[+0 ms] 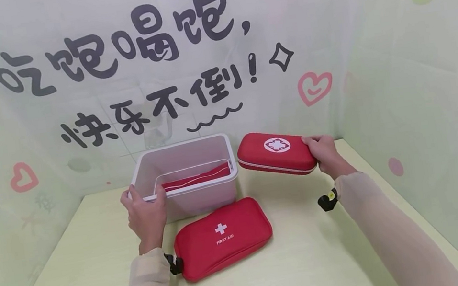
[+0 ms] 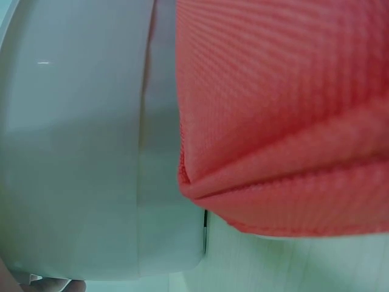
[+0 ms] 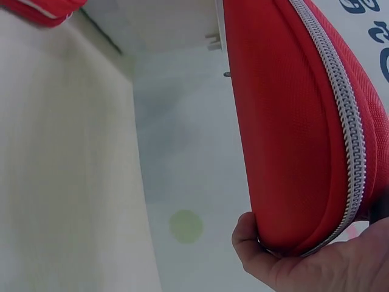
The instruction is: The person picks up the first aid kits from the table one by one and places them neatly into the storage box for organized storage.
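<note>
Light wooden table and pale wall printed in Chinese form the setting. From the head, the left hand grips the near-left rim of a white plastic bin with a red item inside; the right hand grips a red hard-shell case, raised beside the bin. A red FIRST AID pouch lies in front. At the left wrist, the pouch's corner shows close to the bin's wall. At the right wrist, fingers wrap the case's end, below its silver zipper.
</note>
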Motion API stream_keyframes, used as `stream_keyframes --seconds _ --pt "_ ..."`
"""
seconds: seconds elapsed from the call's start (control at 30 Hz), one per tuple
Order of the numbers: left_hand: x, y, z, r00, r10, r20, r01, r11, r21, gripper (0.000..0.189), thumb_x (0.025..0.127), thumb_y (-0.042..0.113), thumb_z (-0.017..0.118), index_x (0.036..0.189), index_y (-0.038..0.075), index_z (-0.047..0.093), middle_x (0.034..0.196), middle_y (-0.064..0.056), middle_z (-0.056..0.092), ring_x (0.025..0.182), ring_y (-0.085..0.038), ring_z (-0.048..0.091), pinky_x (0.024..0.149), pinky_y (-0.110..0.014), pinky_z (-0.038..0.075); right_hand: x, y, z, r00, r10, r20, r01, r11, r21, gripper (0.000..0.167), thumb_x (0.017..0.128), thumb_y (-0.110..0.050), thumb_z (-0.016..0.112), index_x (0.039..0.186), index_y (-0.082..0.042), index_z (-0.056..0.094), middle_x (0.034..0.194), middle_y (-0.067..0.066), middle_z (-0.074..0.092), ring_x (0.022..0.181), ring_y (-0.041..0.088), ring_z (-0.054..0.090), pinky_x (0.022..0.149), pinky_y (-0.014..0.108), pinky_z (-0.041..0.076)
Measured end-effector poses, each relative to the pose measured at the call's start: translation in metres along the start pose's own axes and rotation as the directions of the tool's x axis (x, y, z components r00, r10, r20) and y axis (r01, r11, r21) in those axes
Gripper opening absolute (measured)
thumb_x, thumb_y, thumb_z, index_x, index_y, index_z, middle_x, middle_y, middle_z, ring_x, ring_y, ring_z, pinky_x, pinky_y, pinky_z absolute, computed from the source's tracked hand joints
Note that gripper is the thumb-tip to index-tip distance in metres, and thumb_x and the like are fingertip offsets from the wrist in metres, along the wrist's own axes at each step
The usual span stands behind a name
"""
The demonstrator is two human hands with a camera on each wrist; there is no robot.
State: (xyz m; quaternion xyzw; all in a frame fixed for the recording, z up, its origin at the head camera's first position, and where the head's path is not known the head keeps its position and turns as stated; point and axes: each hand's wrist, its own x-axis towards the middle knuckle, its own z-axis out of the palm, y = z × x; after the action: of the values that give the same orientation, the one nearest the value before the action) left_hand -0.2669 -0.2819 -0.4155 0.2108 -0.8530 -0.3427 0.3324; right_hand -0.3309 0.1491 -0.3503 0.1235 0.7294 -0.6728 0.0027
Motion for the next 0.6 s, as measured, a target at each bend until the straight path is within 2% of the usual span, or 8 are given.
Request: stream_keyframes --seconds 0.27,0.6 --pt "0.0 0.0 0.0 1.0 0.0 -0.008 0.0 1.0 0.005 0.081 0.092 0.053 0.054 0.152 0.003 0.033 0.147 -0.02 0.035 0.103 -0.052 0.058 0.089 -0.07 0.045 -0.003 -0.012 0.021 1.0 -0.024 0.008 0.023 1.0 0.016 0.049 0.104 -0.027 0.05 0.145 -0.001 0.049 0.13 0.018 0.056 0.084 0.016 0.063 0.073 0.022 0.057" --pt "0.001 -0.001 0.002 1.0 0.009 -0.013 -0.009 1.0 0.0 0.081 0.092 0.052 0.054 0.152 0.003 0.034 0.146 -0.02 0.035 0.102 -0.052 0.058 0.089 -0.07 0.045 -0.007 -0.019 0.046 0.999 -0.046 0.027 0.046 0.999 -0.005 0.05 0.103 -0.027 0.053 0.145 -0.002 0.047 0.13 0.019 0.057 0.101 0.028 0.066 0.087 0.034 0.056"
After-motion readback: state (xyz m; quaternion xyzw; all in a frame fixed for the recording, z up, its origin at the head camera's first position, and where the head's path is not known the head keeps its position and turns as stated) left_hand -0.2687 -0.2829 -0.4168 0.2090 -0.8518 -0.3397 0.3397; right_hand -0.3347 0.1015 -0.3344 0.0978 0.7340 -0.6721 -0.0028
